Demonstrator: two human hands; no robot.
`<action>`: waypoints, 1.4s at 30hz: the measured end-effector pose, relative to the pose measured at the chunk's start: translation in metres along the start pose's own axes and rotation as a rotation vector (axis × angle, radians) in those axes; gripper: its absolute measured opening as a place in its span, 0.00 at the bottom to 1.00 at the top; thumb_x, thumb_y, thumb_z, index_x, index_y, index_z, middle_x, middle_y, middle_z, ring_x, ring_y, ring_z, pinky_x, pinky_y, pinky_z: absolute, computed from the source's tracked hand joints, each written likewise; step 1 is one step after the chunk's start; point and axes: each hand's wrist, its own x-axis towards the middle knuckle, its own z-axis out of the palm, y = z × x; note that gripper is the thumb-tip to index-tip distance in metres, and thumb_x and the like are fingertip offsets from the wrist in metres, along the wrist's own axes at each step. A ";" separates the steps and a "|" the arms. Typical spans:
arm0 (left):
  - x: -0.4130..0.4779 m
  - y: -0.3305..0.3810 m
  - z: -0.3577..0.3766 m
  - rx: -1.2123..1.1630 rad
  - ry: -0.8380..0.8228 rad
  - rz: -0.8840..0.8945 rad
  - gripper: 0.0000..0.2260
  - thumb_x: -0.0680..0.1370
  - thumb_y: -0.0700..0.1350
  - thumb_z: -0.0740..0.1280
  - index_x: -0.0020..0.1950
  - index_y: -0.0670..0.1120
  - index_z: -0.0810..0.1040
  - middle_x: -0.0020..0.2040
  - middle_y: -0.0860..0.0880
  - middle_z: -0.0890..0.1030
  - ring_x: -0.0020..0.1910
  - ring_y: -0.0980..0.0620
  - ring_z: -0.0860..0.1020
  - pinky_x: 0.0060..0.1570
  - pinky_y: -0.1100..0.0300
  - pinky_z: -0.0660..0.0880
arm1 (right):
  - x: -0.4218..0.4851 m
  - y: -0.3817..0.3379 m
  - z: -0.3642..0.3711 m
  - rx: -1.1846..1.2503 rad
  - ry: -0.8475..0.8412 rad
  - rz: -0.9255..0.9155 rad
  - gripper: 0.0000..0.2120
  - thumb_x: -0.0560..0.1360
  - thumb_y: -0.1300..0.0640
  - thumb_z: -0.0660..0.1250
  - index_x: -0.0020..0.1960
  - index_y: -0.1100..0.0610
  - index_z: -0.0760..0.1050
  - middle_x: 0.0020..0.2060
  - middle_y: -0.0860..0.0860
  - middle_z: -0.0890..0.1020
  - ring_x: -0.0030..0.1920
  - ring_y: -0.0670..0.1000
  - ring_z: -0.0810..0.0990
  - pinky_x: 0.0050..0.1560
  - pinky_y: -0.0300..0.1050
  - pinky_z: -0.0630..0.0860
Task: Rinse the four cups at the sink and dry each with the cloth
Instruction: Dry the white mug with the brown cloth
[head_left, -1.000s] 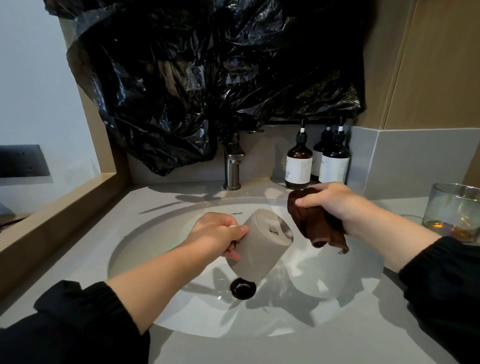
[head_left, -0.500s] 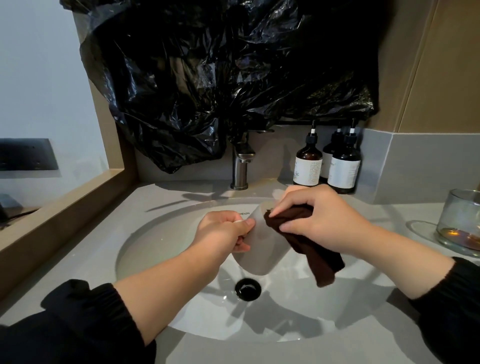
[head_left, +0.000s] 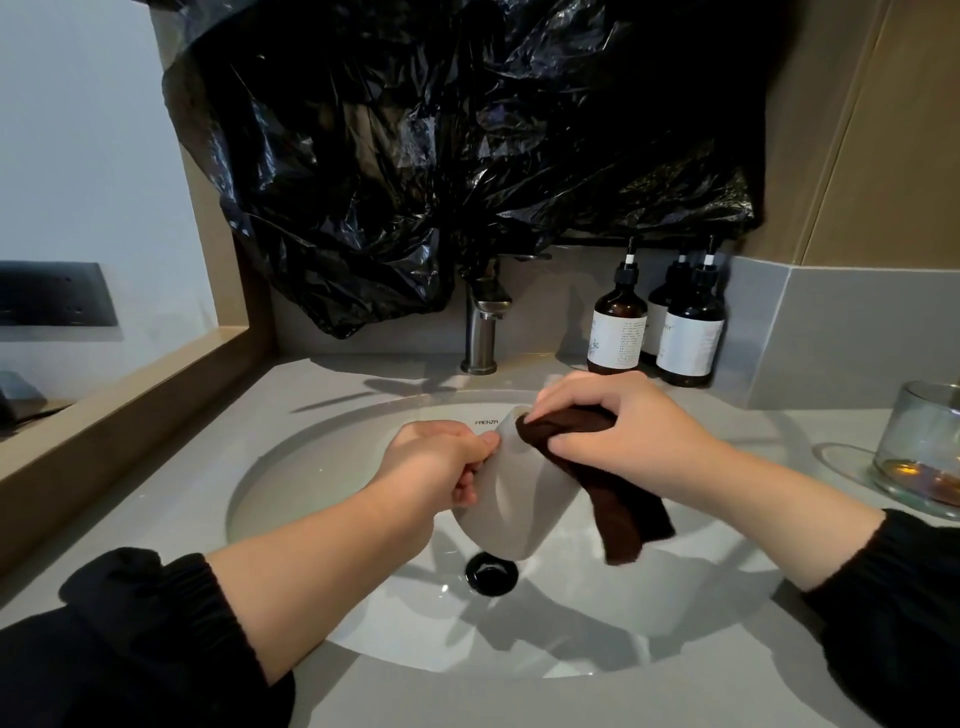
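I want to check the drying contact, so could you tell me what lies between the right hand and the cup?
In the head view, the brown cloth lies between the right hand and the cup.

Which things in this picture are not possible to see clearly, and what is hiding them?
All in the head view:
- Cup mouth and inside: covered by the cloth and right hand.
- Cup handle: hidden by the left hand.
- Other three cups: none in view.
- Glass jar: cut by the right edge.
- Faucet top: behind the black plastic bag.
- Bottle labels: text too small.
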 end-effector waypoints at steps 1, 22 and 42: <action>0.000 -0.001 0.000 -0.011 -0.001 -0.012 0.18 0.76 0.38 0.69 0.28 0.40 0.69 0.22 0.48 0.65 0.25 0.51 0.62 0.21 0.66 0.65 | -0.002 0.002 -0.007 -0.007 -0.057 0.020 0.15 0.69 0.66 0.71 0.42 0.46 0.83 0.46 0.43 0.83 0.48 0.41 0.80 0.50 0.29 0.73; 0.009 0.002 -0.017 -0.433 -0.053 -0.180 0.16 0.80 0.44 0.63 0.33 0.45 0.66 0.23 0.53 0.59 0.17 0.57 0.57 0.15 0.68 0.52 | -0.001 0.044 0.003 -0.251 0.260 0.213 0.14 0.72 0.61 0.70 0.51 0.46 0.72 0.50 0.47 0.76 0.54 0.52 0.76 0.52 0.42 0.70; -0.001 0.004 -0.015 0.611 0.107 0.392 0.05 0.78 0.49 0.66 0.49 0.59 0.73 0.55 0.57 0.73 0.49 0.59 0.72 0.49 0.61 0.67 | 0.004 0.032 0.010 -0.640 0.069 0.438 0.06 0.75 0.55 0.57 0.45 0.55 0.72 0.46 0.54 0.78 0.48 0.59 0.75 0.43 0.46 0.71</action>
